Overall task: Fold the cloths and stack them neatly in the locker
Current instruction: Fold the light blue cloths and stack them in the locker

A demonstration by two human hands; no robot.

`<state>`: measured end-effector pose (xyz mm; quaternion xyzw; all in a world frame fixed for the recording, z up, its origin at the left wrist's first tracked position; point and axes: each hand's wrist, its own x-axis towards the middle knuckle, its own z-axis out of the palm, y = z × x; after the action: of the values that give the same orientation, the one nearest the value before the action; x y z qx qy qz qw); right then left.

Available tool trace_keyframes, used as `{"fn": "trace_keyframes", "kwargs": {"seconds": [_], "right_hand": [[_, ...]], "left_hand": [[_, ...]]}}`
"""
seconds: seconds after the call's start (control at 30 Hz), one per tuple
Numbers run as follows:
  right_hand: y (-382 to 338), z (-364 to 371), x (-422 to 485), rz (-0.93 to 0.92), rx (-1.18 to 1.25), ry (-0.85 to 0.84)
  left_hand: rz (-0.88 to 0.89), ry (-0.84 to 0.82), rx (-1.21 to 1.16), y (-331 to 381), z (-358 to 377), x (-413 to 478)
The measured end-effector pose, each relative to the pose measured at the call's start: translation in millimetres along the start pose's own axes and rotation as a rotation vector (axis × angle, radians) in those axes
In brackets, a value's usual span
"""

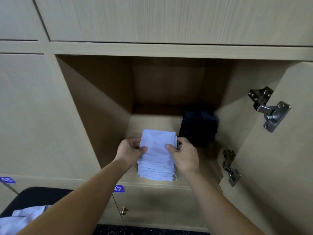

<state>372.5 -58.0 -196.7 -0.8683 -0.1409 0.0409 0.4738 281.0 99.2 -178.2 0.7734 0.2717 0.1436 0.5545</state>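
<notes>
Both hands are held inside the open locker [94, 99]. A folded white cloth [158, 141] is gripped at its left edge by the left hand [130, 150] and at its right edge by the right hand [184, 155], with each thumb pressed on top and the fingers curled round the side. This cloth is held on top of a stack of white cloths [156, 170], which is set near the front edge of the locker floor. A stack of dark cloths [199, 128] is placed behind it and to the right, against the right wall. The locker door [271, 150] is swung open at the right, and two metal hinges [269, 108] are seen on it. A blue number tag [118, 189] is fixed below the opening. At lower left, an unfolded pale cloth [20, 219] is laid on a black surface [33, 197].
</notes>
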Motion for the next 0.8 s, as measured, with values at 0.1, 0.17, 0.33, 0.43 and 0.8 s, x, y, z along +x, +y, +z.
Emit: {"fn": "trace_keyframes", "kwargs": {"seconds": [0.1, 0.17, 0.33, 0.43, 0.8], "right_hand": [[-4, -6, -5, -0.166, -0.226, 0.053], [-9, -9, -7, -0.411, -0.425, 0.047], [-9, -2, -4, -0.487, -0.641, -0.215], [-1, 2, -6, -0.428, -0.631, -0.276], [31, 29, 0, -0.395, -0.442, -0.282]], "left_hand": [[0.04, 0.013, 0.087, 0, 1, 0], [0.149, 0.036, 0.284, 3, 2, -2], [0.45, -0.057, 0.807, 8, 16, -3], [0.418, -0.214, 1.016, -2, 22, 2], [0.431, -0.281, 1.005, -43, 15, 22]]}}
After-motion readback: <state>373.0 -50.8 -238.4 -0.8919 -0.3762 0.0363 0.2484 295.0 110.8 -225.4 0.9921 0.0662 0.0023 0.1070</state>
